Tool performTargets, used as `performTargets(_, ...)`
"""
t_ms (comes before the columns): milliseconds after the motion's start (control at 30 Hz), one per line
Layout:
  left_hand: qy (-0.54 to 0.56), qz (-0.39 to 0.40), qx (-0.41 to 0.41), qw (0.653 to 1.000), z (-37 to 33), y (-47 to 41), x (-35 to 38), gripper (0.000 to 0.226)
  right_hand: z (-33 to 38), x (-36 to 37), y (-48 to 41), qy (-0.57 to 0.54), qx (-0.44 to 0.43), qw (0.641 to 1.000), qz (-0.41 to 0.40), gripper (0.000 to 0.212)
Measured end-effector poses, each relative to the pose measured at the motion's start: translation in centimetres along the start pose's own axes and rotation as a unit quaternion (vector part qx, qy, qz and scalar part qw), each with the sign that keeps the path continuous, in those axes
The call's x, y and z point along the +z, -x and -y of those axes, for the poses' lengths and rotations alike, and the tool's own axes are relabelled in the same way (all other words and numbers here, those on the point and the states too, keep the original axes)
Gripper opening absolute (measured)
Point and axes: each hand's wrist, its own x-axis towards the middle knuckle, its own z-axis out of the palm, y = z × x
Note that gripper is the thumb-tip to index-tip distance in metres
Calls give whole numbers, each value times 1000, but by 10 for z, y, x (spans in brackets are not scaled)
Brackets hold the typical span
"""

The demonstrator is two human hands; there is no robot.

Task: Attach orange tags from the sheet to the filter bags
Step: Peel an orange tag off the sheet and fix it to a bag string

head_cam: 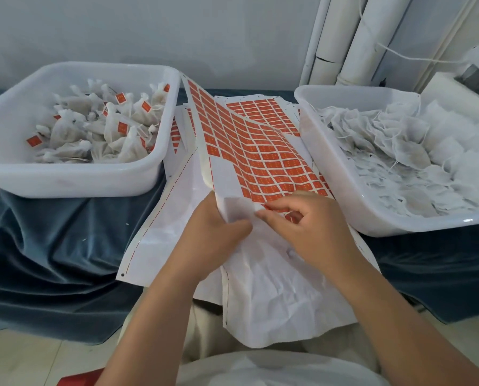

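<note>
**Item: tag sheet, in hand.** The sheet (260, 154) of orange tags (277, 165) was held at its near edge. Its long axis ran away from the fingers, rising and curling toward the gap between the two tubs. The near-left part of its grid was already stripped to white.

**Left hand (213, 238).** It gripped the folded white near edge of the sheet. The thumb lay on top, and the other fingers were hidden beneath the paper.

**Right hand (308, 227).** Its fingers (294, 204) were curled and pinched at the nearest row of tags, touching the sheet just beside the left thumb. It could not be told whether a tag had already lifted.

**Filter bags (399, 151), untagged.** These were heaped in the right tub (341, 174), to the right of and beyond the right fingers. The right hand was plainly the nearer one, so the reach for a bag would probably fall to it, with the left steadying the sheet.

**Tagged bags (107, 129).** These lay in the left tub (65, 179), beyond and left of the left fingers, well apart from them.

**Spent backing paper (274, 288).** It was crumpled under both wrists and hung off the counter (52, 246) toward the lap.

**Further sheets (260, 107).** They lay flat beyond the fingers, partly under the held one.
</note>
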Motion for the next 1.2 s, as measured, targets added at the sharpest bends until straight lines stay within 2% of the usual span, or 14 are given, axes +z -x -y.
performTargets(167, 6, 10, -9, 1000, -2, 0, -4, 59, 0, -5, -2, 32, -33, 999, -6, 8)
performTargets(300, 17, 33, 8, 999, 1, 0, -5, 53, 1, -4, -2, 98, -72, 992, -45, 19)
performTargets(367, 29, 35, 7, 999, 3, -1, -5, 53, 2, -5, -2, 74, -40, 995, -56, 17)
performTargets(467, 70, 21, -2, 997, 5, -6, -10, 52, 1, -13, -2, -82, 104, 984, -117, 15)
performTargets(533, 53, -24, 9, 998, 6, -10, -14, 57, 3, -19, -2, -226, 193, 942, -158, 19)
performTargets(600, -36, -129, 11, 991, 7, -12, -14, 83, 9, -19, -2, -360, 233, 889, -159, 21)
performTargets(667, -189, -229, 60, 953, 5, -7, -8, 100, 16, -17, -3, -440, 248, 853, -134, 21)
performTargets(733, -296, -292, 144, 898, -2, 2, 2, 81, 22, -15, -3, -491, 249, 829, -97, 30)
performTargets(767, -300, -300, 166, 890, -5, 5, 7, 66, 25, -15, -3, -512, 248, 819, -81, 33)
performTargets(833, -217, -218, 157, 939, -14, 10, 14, 53, 29, -16, -2, -538, 249, 803, -62, 31)
performTargets(900, -59, -78, 84, 992, -24, 15, 19, 50, 32, -16, -1, -532, 258, 804, -58, 23)
performTargets(967, 83, -12, 20, 996, -28, 16, 24, 36, 32, -16, 1, -519, 265, 811, -54, 19)
performTargets(1067, 172, -20, -20, 985, -25, 15, 28, 22, 34, -16, 2, -525, 262, 809, -42, 24)
performTargets(1200, 204, -93, 11, 974, -23, 15, 24, 14, 34, -16, -3, -557, 255, 790, -32, 29)
